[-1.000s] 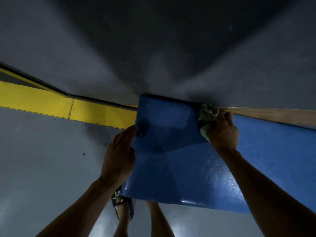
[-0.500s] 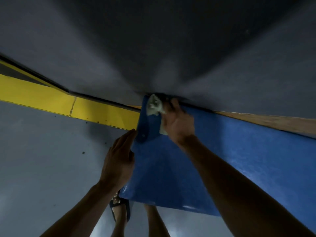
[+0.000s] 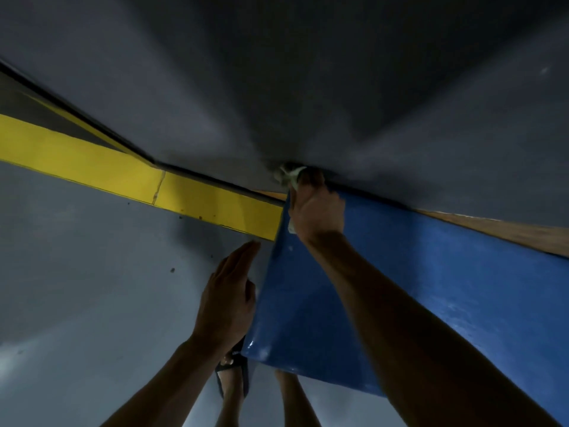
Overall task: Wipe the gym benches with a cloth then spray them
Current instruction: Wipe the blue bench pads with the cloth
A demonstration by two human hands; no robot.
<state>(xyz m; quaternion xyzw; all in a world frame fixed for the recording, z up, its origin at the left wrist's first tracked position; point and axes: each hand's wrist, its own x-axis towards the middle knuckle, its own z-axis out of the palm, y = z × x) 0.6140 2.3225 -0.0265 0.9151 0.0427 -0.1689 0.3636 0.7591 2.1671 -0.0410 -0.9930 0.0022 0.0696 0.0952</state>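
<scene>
Blue glossy padded bench (image 3: 431, 288) looks firm and slick. Right hand (image 3: 317, 211) grips a pale crumpled cloth (image 3: 291, 175), soft and light, at its far corner; left hand (image 3: 228, 303), fingers straight, rests on the bench's near end.

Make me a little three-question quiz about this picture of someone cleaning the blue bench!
1. True or false: the right hand holds the cloth at the far corner of the blue bench.
2. What colour is the stripe on the wall? A) red B) yellow C) green
3. Fill in: the left hand has straight fingers and lies beside the bench's ____ edge.

Key: 1 true; 2 B; 3 left.
</scene>
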